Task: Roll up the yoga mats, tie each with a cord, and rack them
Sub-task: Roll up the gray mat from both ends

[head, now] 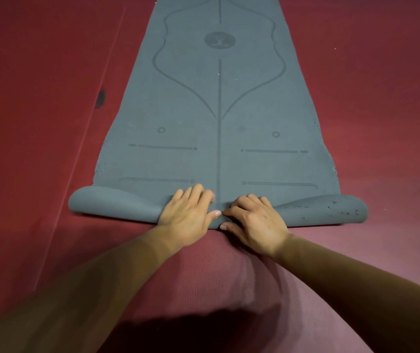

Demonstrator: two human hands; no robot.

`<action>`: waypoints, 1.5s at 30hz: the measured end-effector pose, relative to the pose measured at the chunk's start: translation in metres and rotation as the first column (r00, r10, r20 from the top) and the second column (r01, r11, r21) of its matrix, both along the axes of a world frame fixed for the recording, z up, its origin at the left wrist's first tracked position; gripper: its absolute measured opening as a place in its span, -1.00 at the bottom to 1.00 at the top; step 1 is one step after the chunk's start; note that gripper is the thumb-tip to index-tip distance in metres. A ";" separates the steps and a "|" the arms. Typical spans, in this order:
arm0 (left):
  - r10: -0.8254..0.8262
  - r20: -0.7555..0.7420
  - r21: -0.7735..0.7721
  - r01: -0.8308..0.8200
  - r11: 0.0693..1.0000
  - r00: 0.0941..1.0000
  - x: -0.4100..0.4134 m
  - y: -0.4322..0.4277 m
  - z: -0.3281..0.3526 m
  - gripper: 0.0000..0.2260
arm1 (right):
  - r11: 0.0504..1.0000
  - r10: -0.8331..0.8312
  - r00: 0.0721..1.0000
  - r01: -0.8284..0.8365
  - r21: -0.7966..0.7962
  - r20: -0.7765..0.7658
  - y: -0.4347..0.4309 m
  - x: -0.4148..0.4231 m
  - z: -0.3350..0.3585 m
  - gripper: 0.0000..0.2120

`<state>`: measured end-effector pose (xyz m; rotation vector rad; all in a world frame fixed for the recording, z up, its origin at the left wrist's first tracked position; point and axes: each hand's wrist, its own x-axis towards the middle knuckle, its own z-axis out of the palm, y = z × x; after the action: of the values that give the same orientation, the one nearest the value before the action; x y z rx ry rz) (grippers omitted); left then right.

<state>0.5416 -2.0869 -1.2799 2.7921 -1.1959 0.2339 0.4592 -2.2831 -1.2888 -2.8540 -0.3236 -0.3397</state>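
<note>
On red flooring, left hand and right hand — nearly touching — apparently clamp the part-rolled grey mat.

The grey yoga mat is lying flat on the red floor, stretching away lengthwise. Darker alignment lines and a round emblem are showing on its top face. Its near end is curling over into a first loose roll, bulging at both sides, with the left hand and right hand gripping its middle.
</note>
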 end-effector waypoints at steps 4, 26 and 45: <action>-0.205 0.196 -0.054 0.219 0.974 0.959 -0.002 0.009 -0.002 -0.71 | 0.999 -0.039 0.999 0.039 0.012 -0.001 0.000 0.004 -0.001 -0.55; -0.101 0.037 -0.172 0.106 0.979 0.994 0.009 0.012 -0.002 -0.68 | 0.976 -0.155 0.988 0.153 0.157 -0.002 0.003 0.003 -0.004 -0.58; 0.174 -0.106 -0.263 -0.196 0.945 0.979 0.009 -0.011 -0.007 -0.72 | 0.969 -0.203 0.979 0.204 0.139 -0.024 0.003 0.010 0.001 -0.57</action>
<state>0.5508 -2.0983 -1.2865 2.6411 -0.8132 0.2733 0.4695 -2.2799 -1.2875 -2.7525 -0.0028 -0.3714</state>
